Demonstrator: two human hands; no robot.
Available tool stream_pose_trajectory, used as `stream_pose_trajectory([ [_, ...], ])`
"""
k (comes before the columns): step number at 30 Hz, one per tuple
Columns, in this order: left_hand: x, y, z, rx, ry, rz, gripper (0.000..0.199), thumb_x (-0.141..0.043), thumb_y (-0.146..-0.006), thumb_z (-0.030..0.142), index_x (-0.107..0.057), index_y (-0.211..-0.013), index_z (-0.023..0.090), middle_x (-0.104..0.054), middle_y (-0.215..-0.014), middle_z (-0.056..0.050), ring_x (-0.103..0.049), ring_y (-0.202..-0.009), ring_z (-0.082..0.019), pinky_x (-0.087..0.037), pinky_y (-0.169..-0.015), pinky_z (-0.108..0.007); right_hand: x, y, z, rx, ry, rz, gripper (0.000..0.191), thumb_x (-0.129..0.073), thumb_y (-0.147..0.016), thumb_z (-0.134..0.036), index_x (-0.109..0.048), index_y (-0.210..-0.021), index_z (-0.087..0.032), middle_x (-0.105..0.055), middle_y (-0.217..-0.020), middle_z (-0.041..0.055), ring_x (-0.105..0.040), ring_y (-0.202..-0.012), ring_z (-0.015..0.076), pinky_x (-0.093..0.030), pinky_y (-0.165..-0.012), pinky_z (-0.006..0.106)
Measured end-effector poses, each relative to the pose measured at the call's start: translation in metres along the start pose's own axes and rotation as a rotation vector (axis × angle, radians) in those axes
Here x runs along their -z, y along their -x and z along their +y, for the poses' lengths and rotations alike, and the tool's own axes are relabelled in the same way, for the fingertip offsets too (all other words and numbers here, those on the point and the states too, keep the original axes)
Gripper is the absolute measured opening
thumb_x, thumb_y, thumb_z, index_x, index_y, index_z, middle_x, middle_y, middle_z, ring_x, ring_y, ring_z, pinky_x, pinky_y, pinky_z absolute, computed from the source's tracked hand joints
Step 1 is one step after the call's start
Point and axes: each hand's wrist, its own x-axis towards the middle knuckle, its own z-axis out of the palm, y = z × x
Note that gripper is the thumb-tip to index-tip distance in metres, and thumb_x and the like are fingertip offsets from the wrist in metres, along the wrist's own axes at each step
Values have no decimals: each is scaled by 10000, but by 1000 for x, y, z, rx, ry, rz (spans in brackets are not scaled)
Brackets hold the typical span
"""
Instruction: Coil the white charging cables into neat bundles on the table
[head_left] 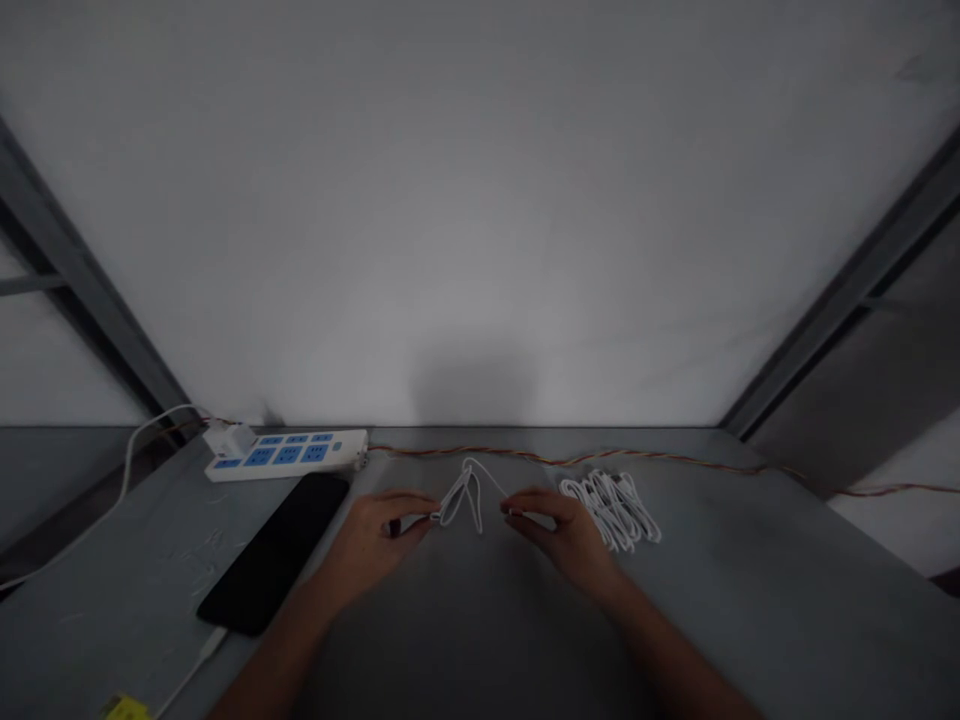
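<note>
A white charging cable (469, 485), folded into a loose bundle, stretches between my two hands above the grey tabletop. My left hand (379, 540) pinches one end of it between thumb and fingers. The other end is pinched by my right hand (559, 530), where a small connector tip shows at the fingertips. Just beyond my right hand lie several coiled white cables (619, 510) side by side. A black phone (277, 555) lies flat to the left of my left hand, with a white cable at its near end.
A white power strip (289, 455) with blue sockets stands at the back left, a white charger (230, 440) plugged into it. A twisted red-and-yellow wire (540, 458) runs along the back. Grey metal posts (847, 280) flank the white wall. Something yellow (126, 708) shows at the lower left.
</note>
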Motion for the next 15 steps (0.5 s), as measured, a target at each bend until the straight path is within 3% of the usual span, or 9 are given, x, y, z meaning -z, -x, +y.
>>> stream_pose_trajectory([
  [15, 0, 1, 3, -17, 3, -4, 152, -639, -851, 232, -766, -929, 260, -772, -990, -32, -717, -764, -160, -509, -557, -213, 0, 0, -3, -2, -25, 22, 162, -677, -843, -371, -769, -855, -239, -724, -902, 55, -682, -842, 204, -538, -788, 302],
])
